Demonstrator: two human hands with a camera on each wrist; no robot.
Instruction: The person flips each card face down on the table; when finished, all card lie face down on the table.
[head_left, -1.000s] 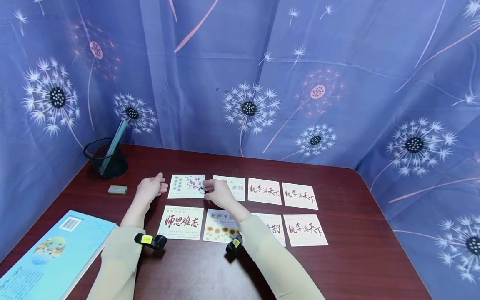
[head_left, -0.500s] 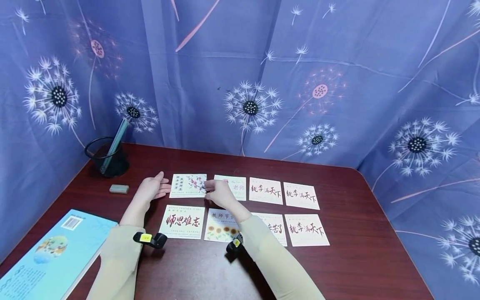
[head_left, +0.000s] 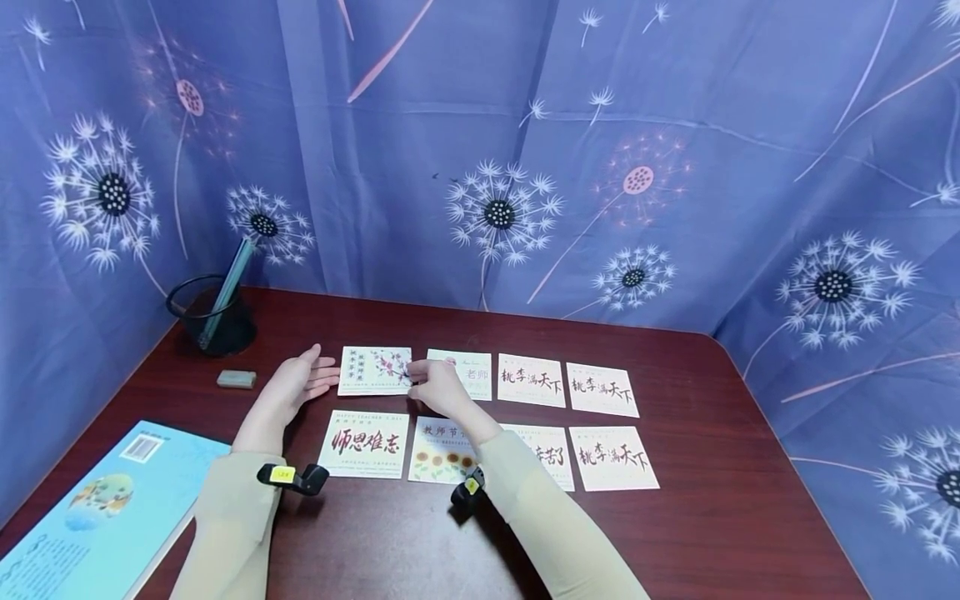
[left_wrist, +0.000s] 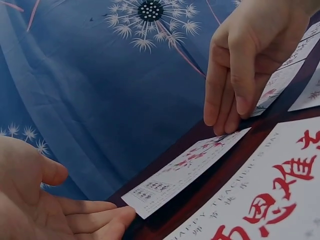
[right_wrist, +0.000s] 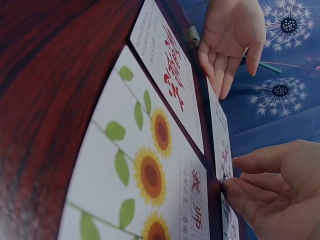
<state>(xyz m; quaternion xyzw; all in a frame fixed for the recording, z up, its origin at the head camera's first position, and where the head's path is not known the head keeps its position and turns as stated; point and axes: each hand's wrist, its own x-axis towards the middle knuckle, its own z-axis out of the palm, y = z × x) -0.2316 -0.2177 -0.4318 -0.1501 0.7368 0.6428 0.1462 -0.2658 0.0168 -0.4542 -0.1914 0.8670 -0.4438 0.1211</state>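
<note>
The plum-blossom card (head_left: 375,371) lies at the left end of the far row, between both hands. My left hand (head_left: 296,387) has its fingers extended, palm turned toward the card, with fingertips right at its left edge; the left wrist view shows this hand (left_wrist: 55,200) too. My right hand (head_left: 442,387) reaches down from the other side, its fingertips at the card's right edge. In the right wrist view the thumb and fingers of that hand (right_wrist: 280,187) stand a little apart beside the card. It partly hides the pink-flower card (head_left: 476,379).
Nearer are the red-lettered card (head_left: 363,444), sunflower card (head_left: 438,462) and a partly covered card (head_left: 551,454). More cards (head_left: 530,382) lie rightward. A blue book (head_left: 112,508), an eraser-like block (head_left: 236,379) and a black mesh pen cup (head_left: 225,325) stand left, before a curtain (head_left: 405,208).
My left hand has turned slightly, its fingers now more extended toward the plum-blossom card's left edge. My right hand stays at the right edge, and the cards keep nearly the same places.
</note>
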